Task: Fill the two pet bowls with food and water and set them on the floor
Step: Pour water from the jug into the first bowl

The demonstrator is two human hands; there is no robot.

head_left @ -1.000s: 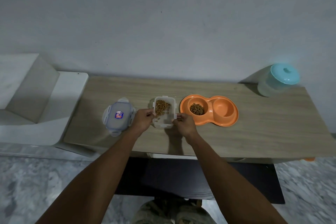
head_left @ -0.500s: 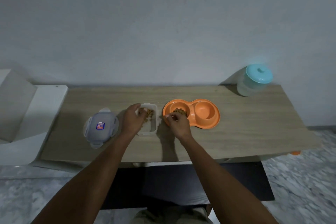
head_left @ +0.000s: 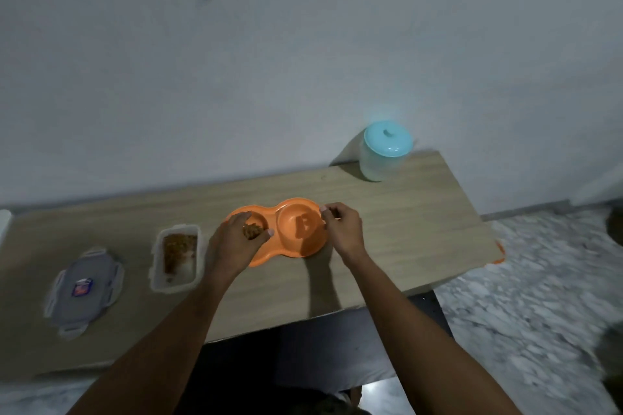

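Observation:
An orange double pet bowl [head_left: 296, 239] lies on the wooden table [head_left: 397, 246]. Its left cup holds brown kibble [head_left: 252, 230]; its right cup is bare. My left hand [head_left: 236, 242] grips the bowl's left end, fingers over the rim beside the kibble. My right hand [head_left: 344, 229] pinches the rim at the bowl's right end. To the left stands an open clear food container [head_left: 175, 259] with kibble in it. A clear jug with a turquoise lid [head_left: 384, 152] stands at the table's back right against the wall.
The container's grey lid [head_left: 82, 290] lies at the table's left. A marble-patterned floor [head_left: 522, 296] spreads to the right and in front. A dark mat [head_left: 320, 357] lies under the table's front edge. A white wall is right behind the table.
Both hands have left the food container and moved right onto the orange bowl, one at each end. The camera has swung to the right.

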